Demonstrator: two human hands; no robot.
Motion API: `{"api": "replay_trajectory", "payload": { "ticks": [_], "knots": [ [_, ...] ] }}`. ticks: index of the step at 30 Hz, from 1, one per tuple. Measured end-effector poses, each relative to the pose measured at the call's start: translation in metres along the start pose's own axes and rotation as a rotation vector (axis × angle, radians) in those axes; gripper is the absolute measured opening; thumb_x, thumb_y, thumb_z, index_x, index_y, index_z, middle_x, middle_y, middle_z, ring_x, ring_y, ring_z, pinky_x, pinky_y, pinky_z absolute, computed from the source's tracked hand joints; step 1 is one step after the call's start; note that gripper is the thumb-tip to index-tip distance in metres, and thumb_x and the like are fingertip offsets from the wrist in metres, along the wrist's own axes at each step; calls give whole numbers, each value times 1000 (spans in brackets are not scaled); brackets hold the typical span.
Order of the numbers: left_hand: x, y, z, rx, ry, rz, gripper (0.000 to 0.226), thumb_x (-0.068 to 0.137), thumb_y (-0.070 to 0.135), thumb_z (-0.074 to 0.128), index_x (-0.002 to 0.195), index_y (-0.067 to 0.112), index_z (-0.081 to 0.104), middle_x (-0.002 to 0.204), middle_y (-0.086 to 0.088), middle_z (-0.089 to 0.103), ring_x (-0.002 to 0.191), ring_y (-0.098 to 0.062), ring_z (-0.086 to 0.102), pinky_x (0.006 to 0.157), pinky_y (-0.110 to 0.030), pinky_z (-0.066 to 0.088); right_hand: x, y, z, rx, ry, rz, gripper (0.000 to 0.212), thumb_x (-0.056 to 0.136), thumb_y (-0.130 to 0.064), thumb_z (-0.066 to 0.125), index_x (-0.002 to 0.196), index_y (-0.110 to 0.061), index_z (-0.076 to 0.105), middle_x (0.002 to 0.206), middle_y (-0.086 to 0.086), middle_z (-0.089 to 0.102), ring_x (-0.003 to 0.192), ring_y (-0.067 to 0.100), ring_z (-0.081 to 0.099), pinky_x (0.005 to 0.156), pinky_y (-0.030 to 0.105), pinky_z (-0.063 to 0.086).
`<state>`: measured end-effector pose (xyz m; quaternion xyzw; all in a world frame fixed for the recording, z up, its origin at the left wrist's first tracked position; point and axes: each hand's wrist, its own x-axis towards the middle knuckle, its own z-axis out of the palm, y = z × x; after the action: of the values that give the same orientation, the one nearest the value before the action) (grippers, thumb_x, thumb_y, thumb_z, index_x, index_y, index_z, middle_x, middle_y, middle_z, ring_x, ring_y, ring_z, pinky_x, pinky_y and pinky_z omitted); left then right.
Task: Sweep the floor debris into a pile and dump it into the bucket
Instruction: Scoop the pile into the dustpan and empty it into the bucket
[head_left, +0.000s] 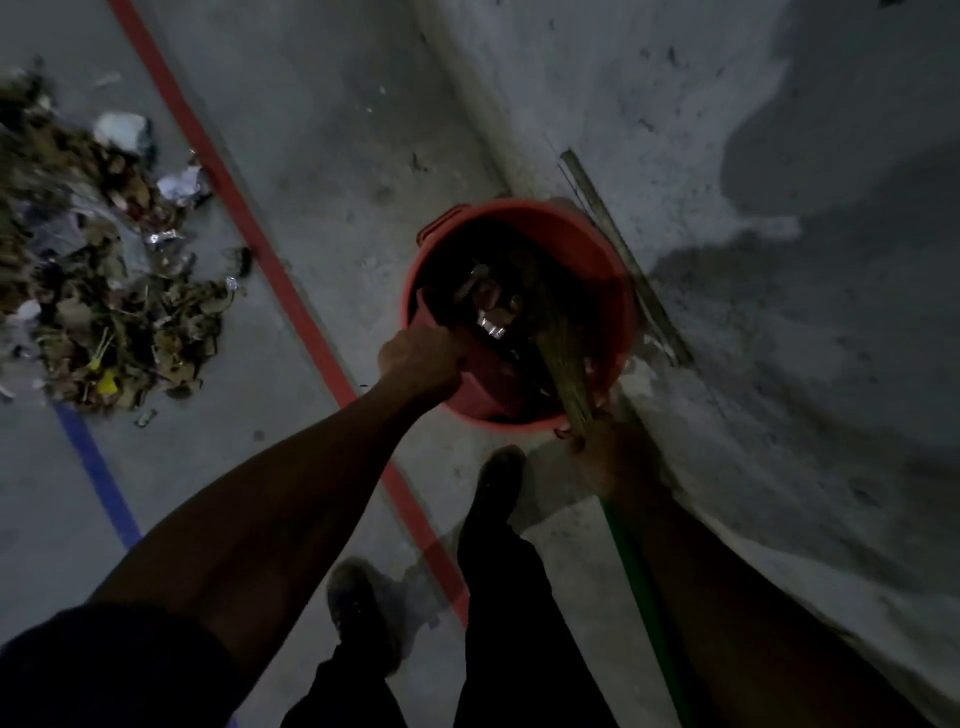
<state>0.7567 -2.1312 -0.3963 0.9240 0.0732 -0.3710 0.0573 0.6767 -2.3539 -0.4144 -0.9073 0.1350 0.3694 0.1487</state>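
A red bucket (621, 306) stands on the grey floor against the wall and holds dark debris and some shiny scraps. My left hand (422, 359) grips a red dustpan (485, 371) that is tipped inside the bucket's near-left rim. My right hand (609, 460) holds a broom where its straw bristles (558, 348) meet the green handle (640, 582); the bristles reach down into the bucket. A large pile of dry leaves, paper and wrappers (109, 301) lies on the floor at the far left.
A red floor line (270, 260) runs diagonally between the pile and the bucket, and a blue line (98, 467) lies lower left. The stained wall (753, 291) rises at the right, with a thin strip (626, 249) leaning behind the bucket. My shoes (498, 483) stand just below the bucket.
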Motion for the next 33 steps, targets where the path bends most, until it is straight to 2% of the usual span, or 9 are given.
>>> {"api": "replay_trajectory", "payload": {
  "ticks": [6, 10, 14, 16, 19, 23, 27, 29, 33],
  "knots": [
    [-60, -29, -16, -91, 91, 24, 35, 82, 21, 57, 114, 9, 59, 98, -13, 61, 90, -34, 63, 62, -33, 46, -83, 7, 2, 128, 26, -6, 31, 95, -33, 53, 115, -9, 54, 96, 10, 59, 95, 34, 62, 72, 30, 44],
    [-108, -52, -20, -165, 104, 28, 29, 86, 20, 54, 110, 5, 58, 103, -17, 63, 89, -36, 63, 68, -36, 50, -139, 2, -5, 193, 44, -17, 31, 97, -31, 53, 119, -8, 55, 104, 13, 63, 96, 31, 61, 76, 28, 41],
    [-163, -75, -24, -208, 136, 90, 28, 96, 16, 47, 120, 5, 57, 113, -22, 61, 100, -38, 59, 76, -37, 46, -189, -5, -8, 417, 54, -53, 14, 95, -24, 60, 90, -11, 57, 80, 0, 55, 75, 20, 54, 69, 26, 41],
    [-185, -96, -14, -269, 175, 69, 30, 97, 21, 48, 120, 2, 54, 115, -23, 59, 103, -39, 57, 76, -37, 43, -212, -9, -10, 513, 79, -91, 18, 94, -16, 60, 78, -11, 56, 73, -3, 54, 67, 19, 53, 68, 28, 42],
    [-222, -131, 4, -394, 281, -21, 31, 94, 28, 53, 106, -2, 53, 105, -24, 62, 96, -41, 59, 69, -37, 39, -240, -20, -12, 558, 130, -156, 19, 92, -18, 58, 98, 0, 62, 86, 6, 62, 77, 22, 58, 75, 34, 49],
    [-281, -183, 23, -568, 411, -58, 28, 92, 26, 57, 93, -2, 55, 92, -26, 64, 89, -43, 61, 71, -39, 42, -273, -49, -7, 646, 147, -201, 39, 80, -31, 55, 85, 7, 61, 69, 14, 53, 64, 22, 53, 60, 31, 44],
    [-328, -246, 42, -668, 492, -170, 29, 90, 31, 57, 87, 3, 52, 82, -17, 61, 82, -39, 61, 66, -36, 39, -308, -97, 6, 640, 112, -297, 9, 92, -12, 60, 89, -5, 63, 73, 5, 61, 65, 13, 60, 57, 22, 47],
    [-350, -279, 50, -697, 526, -242, 28, 89, 31, 56, 86, 4, 51, 78, -12, 57, 78, -37, 60, 64, -34, 39, -317, -123, 19, 590, 130, -364, 9, 93, -15, 61, 99, -10, 66, 85, 7, 67, 75, 15, 65, 64, 25, 52],
    [-391, -342, 61, -769, 595, -362, 25, 88, 31, 56, 85, 6, 53, 75, -9, 57, 69, -32, 57, 60, -34, 40, -342, -183, 39, 515, 58, -444, 6, 95, -19, 61, 100, -20, 64, 77, 0, 62, 50, 0, 59, 47, 19, 44]
  ]
}}
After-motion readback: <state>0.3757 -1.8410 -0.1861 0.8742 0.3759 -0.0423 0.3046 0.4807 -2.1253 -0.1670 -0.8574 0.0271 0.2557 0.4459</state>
